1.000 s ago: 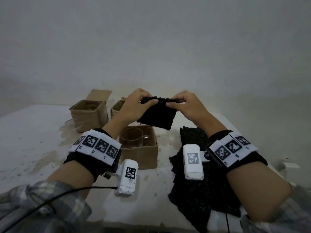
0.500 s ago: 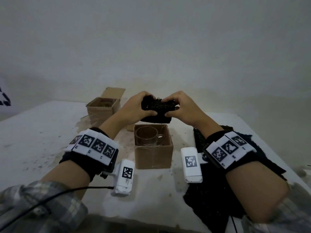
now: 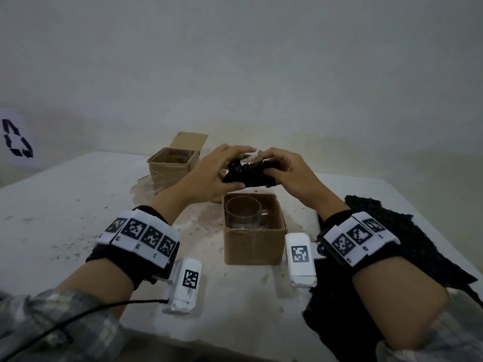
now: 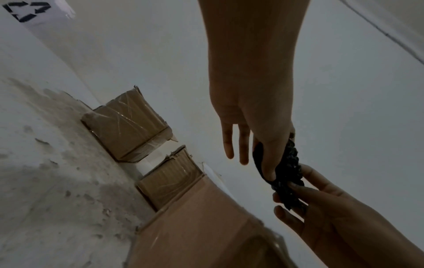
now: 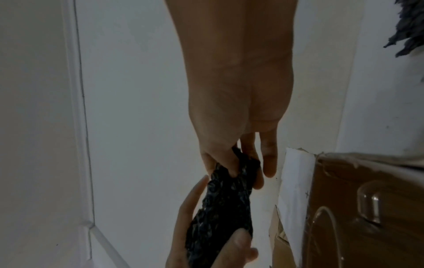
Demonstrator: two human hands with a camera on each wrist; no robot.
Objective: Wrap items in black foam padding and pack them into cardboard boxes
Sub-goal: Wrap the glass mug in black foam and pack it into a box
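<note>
Head view gives you the whole situation. Your left hand (image 3: 209,173) and your right hand (image 3: 287,171) hold one bunched piece of black foam (image 3: 248,173) between them, in the air just above the near cardboard box (image 3: 253,246). Both hands pinch the foam, one at each end. Inside this box a clear glass mug (image 3: 243,212) stands upright, and it has no padding around it.

So you are, as I judge it, somewhere in the middle of the task. The mug is already in its box, but the foam is not yet in. Another open box (image 3: 170,168) stands further back on the white table (image 3: 65,205). Something coloured lies inside it, but I cannot tell what it is. More black foam sheets (image 3: 392,244) lie at your right forearm, which suggests more wrapping is still ahead.

The wrist views add what the head view hides. In the left wrist view, your left thumb and first fingers (image 4: 268,163) pinch the foam, while two other fingers stay straight and free. This view also shows a second taped box (image 4: 167,177) behind the first one, which your hands mostly cover in the head view. In the right wrist view, your right thumb and fingers (image 5: 220,159) grip the crumpled end of the foam, and the mug's handle (image 5: 369,204) is visible. Neither wrist view shows the spare foam pile in full.
</note>
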